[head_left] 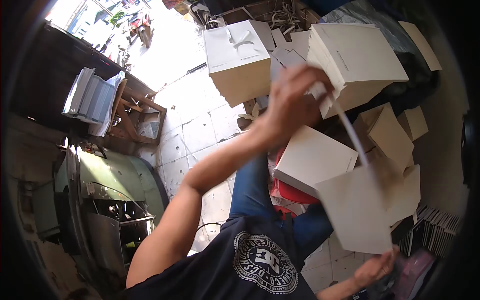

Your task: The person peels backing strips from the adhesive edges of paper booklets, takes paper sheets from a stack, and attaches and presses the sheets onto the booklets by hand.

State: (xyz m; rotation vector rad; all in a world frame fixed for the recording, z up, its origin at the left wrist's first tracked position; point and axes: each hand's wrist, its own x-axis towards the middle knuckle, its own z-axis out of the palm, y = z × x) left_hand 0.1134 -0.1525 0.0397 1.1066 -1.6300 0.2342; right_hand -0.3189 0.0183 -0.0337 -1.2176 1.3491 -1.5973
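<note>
My left hand [298,97] is raised in front of the paper stacks, its fingers closed on the upper end of a narrow white strip [351,131]. The strip slants down, blurred, to a cream paper sheet [352,210]. At that sheet's lower corner, my right hand [376,268] pinches the edge between its fingers. Close behind the sheet, a stack of cream sheets [317,157] rests on a red stool [292,193]. Whether the strip is still joined to the sheet cannot be made out through the blur.
Tall paper stacks stand ahead, one [237,50] with white strip scraps on top, another [357,52] farther right. Loose cream pieces [392,140] lie at right. A green machine [112,180] and a wooden frame [132,112] with a wrapped bundle [95,97] stand left.
</note>
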